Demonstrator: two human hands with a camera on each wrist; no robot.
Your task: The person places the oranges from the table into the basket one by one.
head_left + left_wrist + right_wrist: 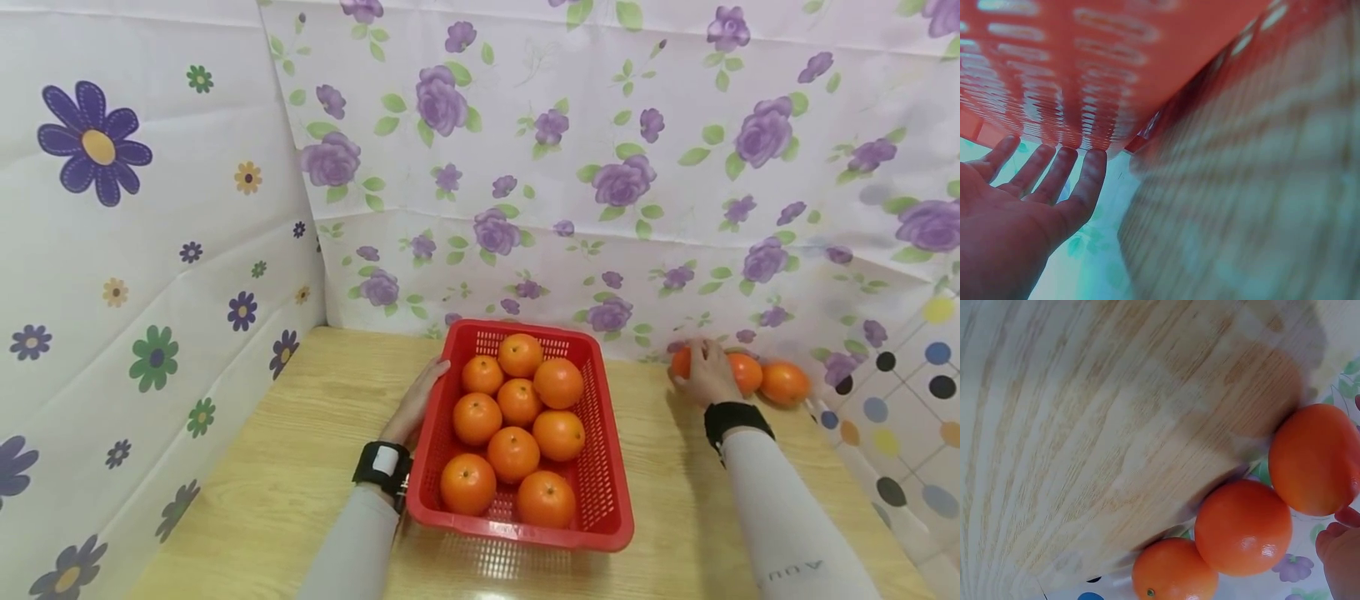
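A red plastic basket with slotted walls stands on the table and holds several oranges. Against its left side rests my left hand. The left wrist view shows that hand's fingers fairly straight, their tips touching the slotted wall. Over to the right, by the back wall, my right hand grips an orange at the left end of a short row. Fingers show on two sides of it in the right wrist view; most of the hand is out of that frame. Two more oranges lie beside it.
The wooden table meets a flower-printed sheet at the back. Another flowered sheet stands on the left, and a dotted one closes the right side near the loose oranges.
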